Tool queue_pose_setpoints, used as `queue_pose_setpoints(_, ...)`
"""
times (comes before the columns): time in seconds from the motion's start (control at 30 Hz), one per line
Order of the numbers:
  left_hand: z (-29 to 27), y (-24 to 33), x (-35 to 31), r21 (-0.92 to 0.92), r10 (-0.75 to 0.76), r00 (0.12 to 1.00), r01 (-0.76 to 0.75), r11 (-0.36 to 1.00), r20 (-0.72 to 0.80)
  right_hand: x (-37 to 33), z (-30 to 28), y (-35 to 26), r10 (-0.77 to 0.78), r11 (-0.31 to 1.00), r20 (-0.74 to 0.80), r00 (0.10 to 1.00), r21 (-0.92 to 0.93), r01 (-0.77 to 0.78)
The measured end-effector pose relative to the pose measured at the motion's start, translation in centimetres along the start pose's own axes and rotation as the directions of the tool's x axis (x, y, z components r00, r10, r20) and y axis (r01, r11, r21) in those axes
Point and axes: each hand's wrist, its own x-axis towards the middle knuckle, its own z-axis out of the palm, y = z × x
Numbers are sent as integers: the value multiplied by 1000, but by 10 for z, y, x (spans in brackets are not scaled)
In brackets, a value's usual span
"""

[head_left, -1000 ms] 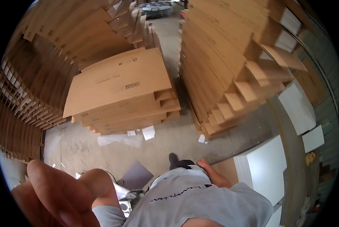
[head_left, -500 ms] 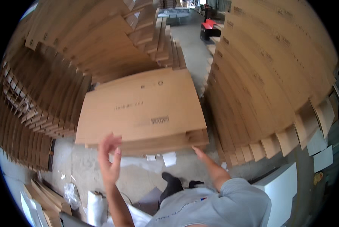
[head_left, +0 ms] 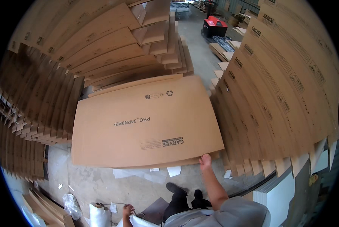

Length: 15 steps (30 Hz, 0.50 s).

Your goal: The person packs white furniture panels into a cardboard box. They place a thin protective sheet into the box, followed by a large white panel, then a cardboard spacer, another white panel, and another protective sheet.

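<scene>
A large flattened cardboard carton (head_left: 139,113) with dark print lies in front of me on top of other cardboard. My right hand (head_left: 205,161) is closed on its near edge, close to the right corner, thumb and fingers pinching the board. My left hand (head_left: 128,210) is low, well away from the carton and beside a white roll (head_left: 99,215). Its fingers are loosely bent and a little apart, with nothing visible in them.
Tall stacks of flattened cartons rise on the left (head_left: 44,94) and right (head_left: 275,94). White boards (head_left: 277,195) stand at lower right. Paper scraps (head_left: 174,171) and crumpled clear plastic (head_left: 72,206) lie on the concrete floor. A red and black machine (head_left: 215,27) stands in the far aisle.
My left hand has dropped from near the carton's front edge to beside the roll. My right hand has taken hold of the near edge. The top carton now reaches closer to me.
</scene>
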Motion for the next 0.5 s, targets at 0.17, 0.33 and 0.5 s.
queue_pose_setpoints(0.17,-41,99,63,-90,200,963,-219,971,-181,-42,40,-28,-21,985,-83,996,-174,6)
queue_pose_setpoints(0.33,-86,171,119,-288,390,893,-444,849,-226,-40,64,-43,-115,968,-79,990,-232,94)
queue_pose_setpoints(0.5,-44,213,86,-370,210,895,-363,855,-393,-96,-62,-82,-296,943,146,944,-114,313)
